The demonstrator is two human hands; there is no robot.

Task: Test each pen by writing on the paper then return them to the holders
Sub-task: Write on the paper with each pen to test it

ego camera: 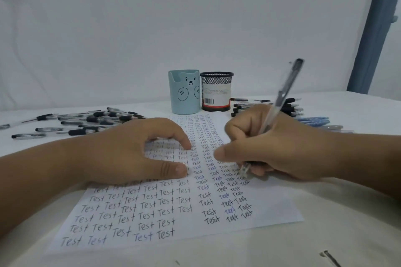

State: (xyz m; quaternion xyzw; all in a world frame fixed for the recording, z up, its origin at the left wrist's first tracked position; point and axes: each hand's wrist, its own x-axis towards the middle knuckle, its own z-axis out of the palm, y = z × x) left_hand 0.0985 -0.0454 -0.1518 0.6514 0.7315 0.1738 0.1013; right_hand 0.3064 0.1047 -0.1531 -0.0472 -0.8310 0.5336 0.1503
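A white sheet of paper (267, 212) lies in front of me, covered in rows of the handwritten word "Test". My right hand (271, 147) grips a clear pen (284, 91) with a dark cap end, its tip down on the paper at the right columns. My left hand (132, 149) rests on the paper's left side, fingertips and thumb pressing it flat. Behind the paper stand two holders: a light blue bear cup (184, 92) and a black mesh cup (216, 91) with a label.
Several black-grip pens (86, 122) lie scattered on the white tablecloth at the left. Another pile of pens (290, 108) sits behind my right hand, with blue pens (314, 120) beside it. A blue-grey post (373, 28) rises at the far right.
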